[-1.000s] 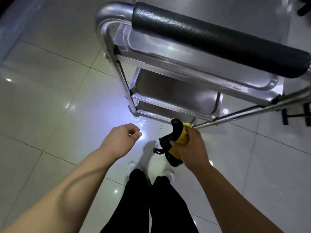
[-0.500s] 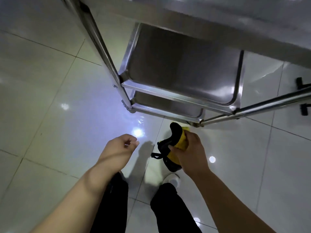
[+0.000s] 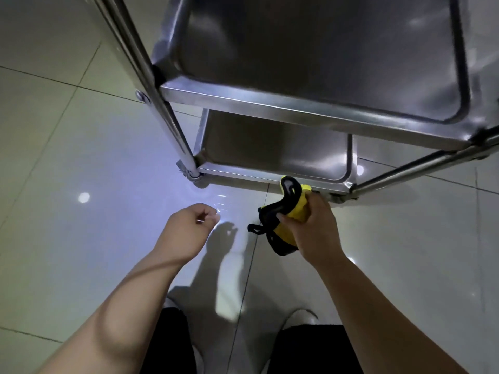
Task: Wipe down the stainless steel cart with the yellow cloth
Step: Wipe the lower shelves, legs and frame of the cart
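The stainless steel cart fills the top of the view, with its middle shelf above and its bottom shelf below. My right hand grips the bunched yellow cloth, which has black trim and a black loop. The cloth is held just in front of the bottom shelf's near right corner. My left hand hangs over the floor to the left of the cloth with loosely curled fingers, holding nothing.
The cart's left upright post runs down to a caster. A slanted steel tube crosses at the right. Glossy pale floor tiles lie all around. My legs and white shoes are at the bottom.
The view has dropped and closed in on the cart's lower shelves; the black handle has left the frame. Both hands keep about the same pose, the right one still holding the cloth.
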